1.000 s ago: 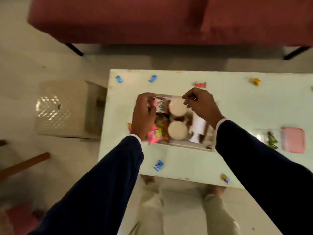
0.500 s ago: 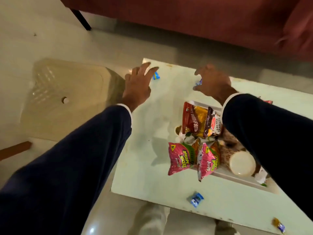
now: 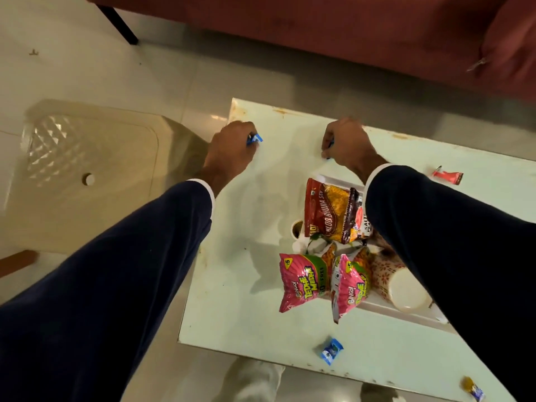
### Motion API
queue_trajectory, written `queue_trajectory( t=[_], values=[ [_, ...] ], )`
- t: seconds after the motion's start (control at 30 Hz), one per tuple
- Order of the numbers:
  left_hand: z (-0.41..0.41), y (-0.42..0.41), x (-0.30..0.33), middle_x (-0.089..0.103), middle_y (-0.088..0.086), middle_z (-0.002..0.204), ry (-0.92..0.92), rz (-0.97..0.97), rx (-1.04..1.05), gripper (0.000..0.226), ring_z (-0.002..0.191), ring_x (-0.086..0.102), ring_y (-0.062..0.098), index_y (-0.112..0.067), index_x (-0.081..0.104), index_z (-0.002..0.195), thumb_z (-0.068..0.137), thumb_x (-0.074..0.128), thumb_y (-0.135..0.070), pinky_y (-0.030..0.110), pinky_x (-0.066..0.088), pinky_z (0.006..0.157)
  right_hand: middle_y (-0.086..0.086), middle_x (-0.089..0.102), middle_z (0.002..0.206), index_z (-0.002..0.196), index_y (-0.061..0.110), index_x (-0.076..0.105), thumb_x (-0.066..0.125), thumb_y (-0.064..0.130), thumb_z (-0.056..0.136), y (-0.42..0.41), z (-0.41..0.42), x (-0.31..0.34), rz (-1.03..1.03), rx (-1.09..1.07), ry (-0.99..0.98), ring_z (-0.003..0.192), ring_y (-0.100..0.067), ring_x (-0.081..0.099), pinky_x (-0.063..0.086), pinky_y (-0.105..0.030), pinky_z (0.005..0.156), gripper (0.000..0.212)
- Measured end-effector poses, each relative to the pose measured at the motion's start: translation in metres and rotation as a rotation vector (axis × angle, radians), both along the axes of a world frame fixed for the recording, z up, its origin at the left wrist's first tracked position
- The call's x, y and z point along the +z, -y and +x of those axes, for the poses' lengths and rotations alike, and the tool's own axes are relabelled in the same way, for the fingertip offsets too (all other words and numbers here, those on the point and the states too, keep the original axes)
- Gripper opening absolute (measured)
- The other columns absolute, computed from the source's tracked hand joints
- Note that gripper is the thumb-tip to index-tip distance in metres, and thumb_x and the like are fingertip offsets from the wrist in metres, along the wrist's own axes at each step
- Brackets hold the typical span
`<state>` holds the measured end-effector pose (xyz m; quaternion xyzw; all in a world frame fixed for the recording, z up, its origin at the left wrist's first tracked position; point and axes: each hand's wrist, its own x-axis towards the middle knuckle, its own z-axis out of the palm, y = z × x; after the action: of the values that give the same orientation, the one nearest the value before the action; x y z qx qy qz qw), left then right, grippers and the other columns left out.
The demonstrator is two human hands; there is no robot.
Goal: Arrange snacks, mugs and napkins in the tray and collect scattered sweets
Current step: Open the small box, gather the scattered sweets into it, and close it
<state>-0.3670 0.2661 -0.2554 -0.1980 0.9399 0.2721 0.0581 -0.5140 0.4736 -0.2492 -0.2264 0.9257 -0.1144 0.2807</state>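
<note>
Centrally on the tabletop [image 3: 232,285], the tray [image 3: 406,313] is filled with snack packets [image 3: 304,281] and a mug [image 3: 406,294]. Near the far left corner, a blue sweet [image 3: 255,139] is pinched by the left hand [image 3: 232,149]; another blue sweet [image 3: 330,146] is enclosed by the clenched right hand [image 3: 346,146].

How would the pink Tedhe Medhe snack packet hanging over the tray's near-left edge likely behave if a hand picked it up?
The pink snack packet looks puffed and crinkled, so it is probably light for its size and would dent rather than stay stiff. Its glossy film may be a little slippery. It overhangs the tray rim, so a nudge could likely tip it onto the table.
</note>
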Motion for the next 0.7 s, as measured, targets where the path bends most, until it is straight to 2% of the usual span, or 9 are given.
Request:
queue_trajectory(
  t=[0.1,0.17,0.2,0.3,0.37,0.43,0.5,0.6,0.7],
  values=[
    [0.005,-0.016,0.013,0.069,0.009,0.089,-0.016,0.342,0.288,0.017,0.078,0.069,0.031,-0.001,0.067,0.099,0.096,0.068,-0.018,0.025,0.053,0.064,-0.010,0.067,0.103,0.101,0.006,0.067,0.084,0.005,0.075,-0.014,0.006,0.010,-0.127,-0.065,0.115,0.086,-0.023,0.063,0.054,-0.028,0.071,0.031],
    [0.007,-0.031,0.027,0.067,0.005,0.086,-0.094,0.460,0.354,0.017,0.071,0.070,0.025,-0.004,0.068,0.098,0.094,0.071,-0.020,0.013,0.049,0.058,-0.006,0.065,0.097,0.110,0.010,0.065,0.083,0.011,0.079,-0.030,0.013,0.024,-0.285,-0.210,0.266,0.080,-0.019,0.064,0.054,-0.024,0.064,0.035],
    [0.007,-0.042,0.036,0.068,0.003,0.085,-0.120,0.482,0.358,0.016,0.068,0.070,0.020,-0.007,0.068,0.097,0.094,0.072,-0.022,0.012,0.050,0.058,-0.006,0.067,0.094,0.110,0.008,0.067,0.081,0.012,0.081,-0.042,0.018,0.034,-0.368,-0.265,0.321,0.078,-0.019,0.066,0.059,-0.027,0.067,0.032],
    [0.008,-0.085,0.067,0.070,0.001,0.086,-0.130,0.521,0.340,0.013,0.063,0.069,0.008,-0.014,0.068,0.098,0.093,0.074,-0.024,0.020,0.056,0.066,-0.014,0.073,0.093,0.096,-0.001,0.071,0.078,0.009,0.084,-0.091,0.034,0.069,-0.614,-0.383,0.412,0.077,-0.017,0.069,0.063,-0.033,0.076,0.018],
    [0.008,-0.125,0.091,0.073,0.006,0.087,-0.116,0.605,0.307,0.014,0.071,0.070,0.018,-0.009,0.070,0.100,0.091,0.076,-0.019,0.034,0.058,0.076,-0.015,0.072,0.091,0.092,0.000,0.071,0.078,0.008,0.084,-0.134,0.045,0.099,-0.765,-0.494,0.453,0.076,-0.016,0.068,0.062,-0.029,0.072,0.013],
    [0.007,-0.169,0.115,0.076,0.009,0.091,-0.098,0.662,0.251,0.015,0.082,0.072,0.027,-0.007,0.073,0.101,0.090,0.076,-0.017,0.040,0.056,0.083,-0.012,0.070,0.088,0.089,0.006,0.070,0.076,0.008,0.086,-0.181,0.054,0.126,-0.841,-0.612,0.464,0.073,-0.013,0.066,0.059,-0.026,0.066,0.007],
    [0.002,-0.213,0.133,0.078,0.005,0.094,-0.077,0.705,0.189,0.012,0.087,0.074,0.024,-0.014,0.074,0.101,0.089,0.076,-0.017,0.039,0.056,0.084,-0.011,0.067,0.085,0.086,0.011,0.070,0.074,0.009,0.088,-0.229,0.062,0.147,-0.867,-0.725,0.484,0.070,-0.012,0.064,0.056,-0.025,0.061,0.005],
    [-0.010,-0.290,0.163,0.077,-0.008,0.082,-0.033,0.786,0.094,0.020,0.071,0.072,0.010,-0.028,0.071,0.094,0.090,0.075,-0.010,0.025,0.054,0.071,-0.013,0.067,0.086,0.090,0.008,0.069,0.074,0.010,0.088,-0.312,0.071,0.175,-0.895,-0.852,0.524,0.072,-0.017,0.064,0.056,-0.027,0.064,0.006],
    [-0.021,-0.372,0.187,0.075,0.000,0.083,0.051,0.810,-0.006,0.024,0.067,0.071,0.013,-0.029,0.069,0.092,0.090,0.074,-0.005,0.024,0.052,0.064,-0.016,0.067,0.090,0.092,0.004,0.067,0.074,0.005,0.087,-0.386,0.082,0.196,-0.943,-0.965,0.530,0.077,-0.022,0.066,0.058,-0.032,0.074,0.008]
  ],
)
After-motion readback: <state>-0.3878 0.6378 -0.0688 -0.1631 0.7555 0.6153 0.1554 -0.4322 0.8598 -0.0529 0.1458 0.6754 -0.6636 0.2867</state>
